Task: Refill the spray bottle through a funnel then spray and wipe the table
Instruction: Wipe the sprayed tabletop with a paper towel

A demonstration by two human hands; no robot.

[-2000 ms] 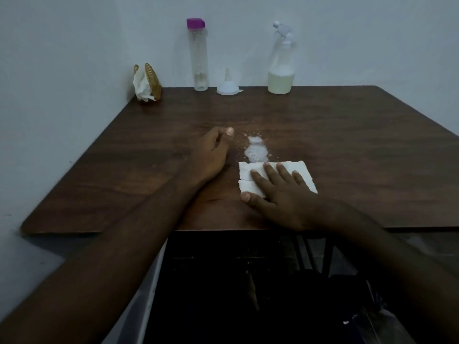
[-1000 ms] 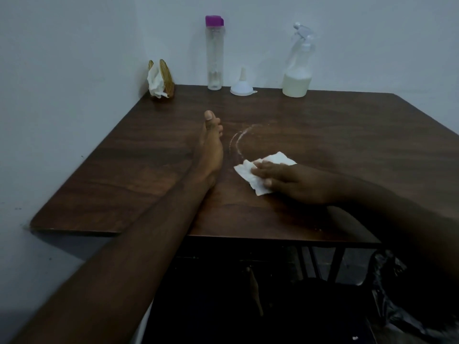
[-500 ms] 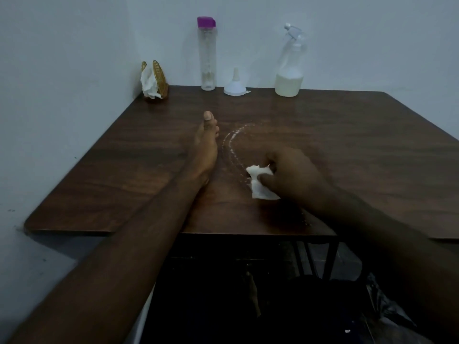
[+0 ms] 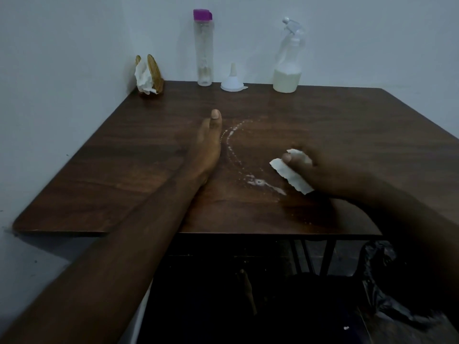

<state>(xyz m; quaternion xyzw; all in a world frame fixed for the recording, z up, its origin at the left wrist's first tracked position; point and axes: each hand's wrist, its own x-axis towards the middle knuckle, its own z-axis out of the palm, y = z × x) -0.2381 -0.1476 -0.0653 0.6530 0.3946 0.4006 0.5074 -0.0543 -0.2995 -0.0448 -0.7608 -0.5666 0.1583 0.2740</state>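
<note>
- On dark wooden table (image 4: 323,125), right hand (image 4: 323,170) grips crumpled white paper tissue (image 4: 293,177) beside curved white droplet trail (image 4: 233,155).
- Alongside, left hand (image 4: 208,147) rests with fingers straight, grasping nothing.

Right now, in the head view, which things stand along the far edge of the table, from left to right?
Tan napkin holder with white tissue, tall clear bottle with purple cap, small white funnel, clear spray bottle holding milky liquid.
</note>
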